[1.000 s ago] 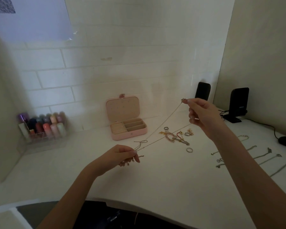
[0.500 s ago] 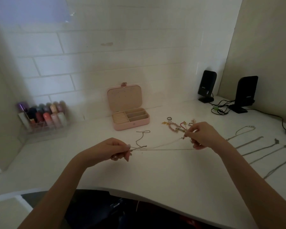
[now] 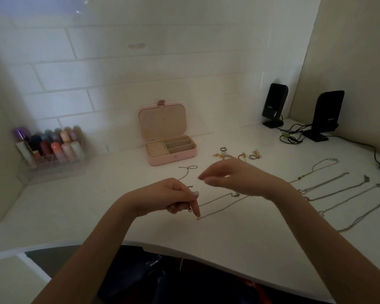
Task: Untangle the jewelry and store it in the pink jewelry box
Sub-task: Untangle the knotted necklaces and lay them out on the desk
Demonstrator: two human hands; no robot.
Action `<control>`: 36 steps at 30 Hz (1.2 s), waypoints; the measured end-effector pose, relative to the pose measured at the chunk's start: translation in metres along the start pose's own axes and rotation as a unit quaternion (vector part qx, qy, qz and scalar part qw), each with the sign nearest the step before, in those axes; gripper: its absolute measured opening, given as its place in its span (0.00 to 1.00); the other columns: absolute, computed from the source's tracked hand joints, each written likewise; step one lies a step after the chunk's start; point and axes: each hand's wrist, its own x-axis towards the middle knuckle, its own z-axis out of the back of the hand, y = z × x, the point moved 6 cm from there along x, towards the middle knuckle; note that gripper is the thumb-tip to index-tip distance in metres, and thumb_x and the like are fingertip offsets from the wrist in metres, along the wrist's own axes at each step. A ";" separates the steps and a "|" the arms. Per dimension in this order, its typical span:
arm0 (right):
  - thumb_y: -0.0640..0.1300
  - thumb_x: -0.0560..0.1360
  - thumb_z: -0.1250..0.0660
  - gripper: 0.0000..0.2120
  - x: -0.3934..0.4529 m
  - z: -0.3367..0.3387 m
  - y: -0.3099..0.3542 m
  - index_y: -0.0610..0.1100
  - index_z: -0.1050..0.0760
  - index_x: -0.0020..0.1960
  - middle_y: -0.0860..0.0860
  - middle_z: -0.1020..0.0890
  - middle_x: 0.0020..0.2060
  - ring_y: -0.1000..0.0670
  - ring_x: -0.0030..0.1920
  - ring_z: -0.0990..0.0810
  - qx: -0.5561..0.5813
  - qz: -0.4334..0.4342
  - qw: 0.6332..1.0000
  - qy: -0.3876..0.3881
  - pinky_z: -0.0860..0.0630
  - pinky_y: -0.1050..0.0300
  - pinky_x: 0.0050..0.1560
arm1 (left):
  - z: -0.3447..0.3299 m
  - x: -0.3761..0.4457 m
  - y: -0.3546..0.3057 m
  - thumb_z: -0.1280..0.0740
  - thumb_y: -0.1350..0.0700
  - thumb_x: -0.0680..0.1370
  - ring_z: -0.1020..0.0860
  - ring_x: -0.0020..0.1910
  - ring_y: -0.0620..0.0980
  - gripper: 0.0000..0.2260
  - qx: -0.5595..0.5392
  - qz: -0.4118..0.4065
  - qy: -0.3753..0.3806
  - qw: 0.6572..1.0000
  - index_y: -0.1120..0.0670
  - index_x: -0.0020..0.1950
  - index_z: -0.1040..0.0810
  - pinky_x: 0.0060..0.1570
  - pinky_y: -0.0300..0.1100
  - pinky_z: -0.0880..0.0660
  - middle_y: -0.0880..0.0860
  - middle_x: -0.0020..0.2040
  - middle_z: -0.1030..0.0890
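Necklace (image 3: 219, 205) thin, silvery, doubled; left hand (image 3: 173, 198) pinches end; right hand (image 3: 235, 178) blurred, seemingly loose.

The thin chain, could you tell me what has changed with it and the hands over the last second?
The right hand lowered the chain onto the desk, then let go. The left hand still pinches its near end. The pink jewelry box stays open.

Left hand (image 3: 171, 199): fingers curled, index fingertip pointing down to the bench, thumb pressed against it. Right hand (image 3: 235, 178): raised above the bench, fingers loosely extended leftward, blurred, holding nothing visible. Both forearms bare.
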 end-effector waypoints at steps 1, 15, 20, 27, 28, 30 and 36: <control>0.54 0.77 0.36 0.12 0.001 -0.012 0.008 0.53 0.21 0.57 0.59 0.18 0.52 0.62 0.50 0.21 0.033 0.010 0.999 0.040 0.23 0.63 0.54 | -0.001 0.001 -0.001 0.39 0.51 0.79 0.38 0.27 0.44 0.17 -0.001 0.002 -0.001 1.000 0.61 0.45 0.17 0.31 0.34 0.38 0.47 0.27 0.34; 0.44 0.81 0.40 0.07 -0.005 -0.046 -0.001 0.43 0.25 0.48 0.50 0.30 0.33 0.57 0.31 0.29 0.255 -0.046 0.945 0.202 0.25 0.65 0.41 | 0.003 0.006 0.010 0.36 0.49 0.77 0.40 0.27 0.45 0.15 -0.006 0.019 -0.011 1.000 0.56 0.41 0.15 0.31 0.36 0.41 0.49 0.27 0.36; 0.43 0.78 0.36 0.04 -0.003 -0.051 -0.010 0.47 0.25 0.45 0.51 0.26 0.35 0.53 0.35 0.28 0.226 -0.034 0.953 0.199 0.30 0.58 0.40 | 0.003 0.007 0.011 0.39 0.53 0.80 0.41 0.26 0.44 0.15 -0.022 0.019 -0.006 1.000 0.59 0.43 0.16 0.30 0.35 0.41 0.48 0.26 0.36; 0.40 0.78 0.38 0.06 0.003 -0.027 -0.016 0.44 0.26 0.43 0.52 0.22 0.36 0.56 0.37 0.24 0.291 -0.036 0.953 0.080 0.26 0.61 0.42 | -0.001 0.002 0.016 0.39 0.52 0.80 0.40 0.27 0.45 0.14 -0.016 0.031 0.000 0.999 0.56 0.43 0.16 0.31 0.37 0.40 0.49 0.27 0.36; 0.41 0.78 0.37 0.06 0.004 -0.026 -0.017 0.45 0.26 0.43 0.52 0.21 0.37 0.56 0.39 0.23 0.290 -0.038 0.953 0.072 0.26 0.62 0.42 | -0.001 0.002 0.016 0.39 0.52 0.80 0.40 0.27 0.45 0.14 -0.022 0.031 -0.002 0.999 0.56 0.42 0.16 0.31 0.36 0.40 0.49 0.27 0.35; 0.42 0.78 0.36 0.05 0.005 -0.027 -0.019 0.45 0.25 0.43 0.52 0.20 0.38 0.56 0.39 0.22 0.274 -0.044 0.959 0.054 0.25 0.63 0.41 | -0.002 0.002 0.015 0.39 0.52 0.80 0.40 0.27 0.45 0.15 -0.034 0.026 0.000 0.999 0.56 0.42 0.16 0.32 0.37 0.40 0.49 0.27 0.35; 0.47 0.76 0.32 0.05 0.008 -0.023 -0.013 0.46 0.25 0.46 0.54 0.20 0.40 0.59 0.37 0.23 0.128 0.008 0.990 -0.061 0.26 0.67 0.39 | -0.002 0.004 0.015 0.37 0.50 0.77 0.41 0.28 0.46 0.14 -0.085 0.020 -0.026 0.996 0.56 0.43 0.15 0.32 0.40 0.42 0.49 0.26 0.35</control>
